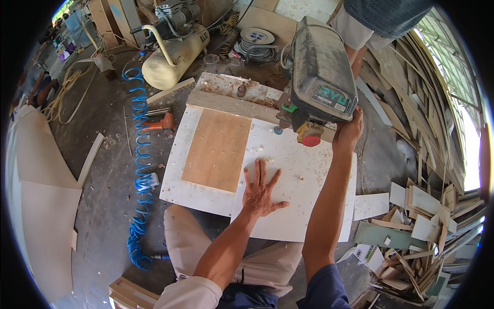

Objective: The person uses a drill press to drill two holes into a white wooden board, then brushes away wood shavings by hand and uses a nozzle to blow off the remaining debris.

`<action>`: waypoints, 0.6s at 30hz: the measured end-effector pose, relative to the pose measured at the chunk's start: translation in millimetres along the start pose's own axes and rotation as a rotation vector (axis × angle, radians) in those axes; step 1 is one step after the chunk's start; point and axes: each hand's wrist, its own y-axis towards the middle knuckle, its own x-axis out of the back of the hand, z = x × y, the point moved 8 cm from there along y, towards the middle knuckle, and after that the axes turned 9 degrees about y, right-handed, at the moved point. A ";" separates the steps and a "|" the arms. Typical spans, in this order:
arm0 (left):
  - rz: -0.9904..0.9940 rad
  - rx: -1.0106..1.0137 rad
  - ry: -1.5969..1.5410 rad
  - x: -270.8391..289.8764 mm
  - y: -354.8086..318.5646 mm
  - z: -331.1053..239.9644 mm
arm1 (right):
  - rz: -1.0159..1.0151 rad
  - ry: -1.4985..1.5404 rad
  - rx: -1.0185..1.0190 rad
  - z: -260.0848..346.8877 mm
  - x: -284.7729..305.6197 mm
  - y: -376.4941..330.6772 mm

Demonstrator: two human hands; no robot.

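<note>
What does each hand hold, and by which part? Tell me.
The left hand grips nothing; it lies spread on the white board. The right hand is at the dark machine's lower right side; any grip there is hidden.

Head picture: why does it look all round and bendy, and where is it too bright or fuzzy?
Head view: fisheye gives black corners and bowed-looking long boards; glare whitens the opening at right; far-left background looks soft, while the left hand looks fairly sharp.
</note>
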 end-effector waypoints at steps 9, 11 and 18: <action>-0.003 -0.002 0.011 -0.6 -0.3 -0.6 | 0.029 -0.004 0.034 0.3 -2.0 -6.8; -0.016 -0.004 0.012 -1.0 -0.3 -0.3 | 0.035 -0.005 0.037 2.2 -4.3 -9.8; -0.032 -0.007 0.002 0.2 -0.6 -1.5 | 0.063 -0.041 0.059 0.1 1.4 -9.4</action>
